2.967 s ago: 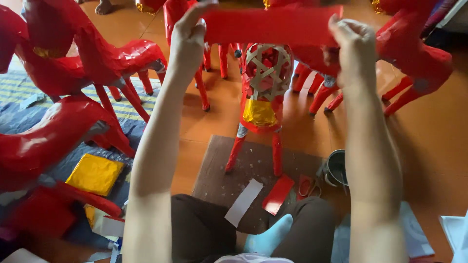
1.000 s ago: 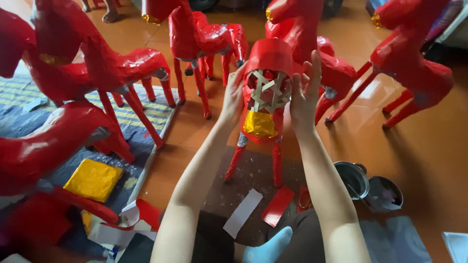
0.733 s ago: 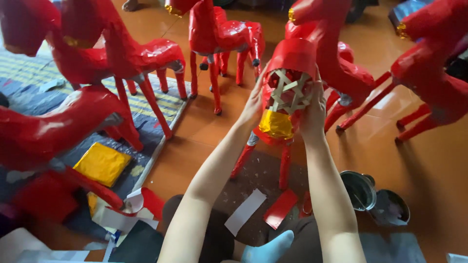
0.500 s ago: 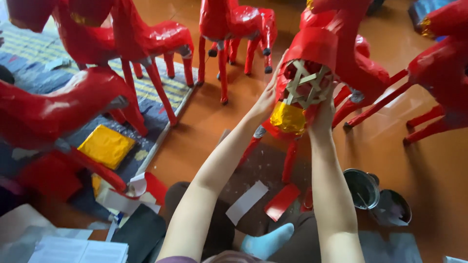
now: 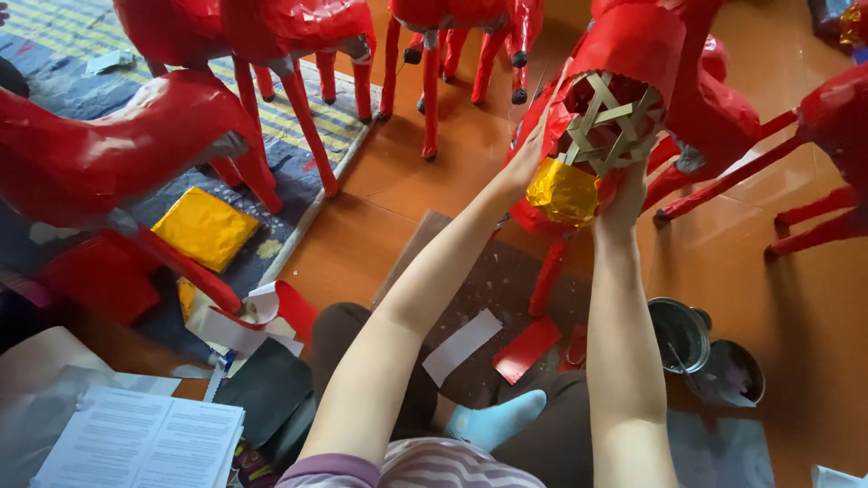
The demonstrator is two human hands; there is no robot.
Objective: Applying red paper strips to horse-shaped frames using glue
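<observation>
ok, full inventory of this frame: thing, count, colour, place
horse figure in hand: 1, red, open woven end, top centre-right
gold foil patch: 1, under woven end
other horse figures: several, red, left, top, right
yellow foil sheet: 1, on mat, left
metal tins: 2, grey, floor lower right
red paper strip: 1, on cardboard
white paper strip: 1, beside it
printed pages: white, bottom left
left hand: on figure's left side
right hand: under woven end

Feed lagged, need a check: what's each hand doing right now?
Left hand: open, pressed flat on the red paper horse frame.
Right hand: on the frame's lower edge; grip cannot be told.
</observation>
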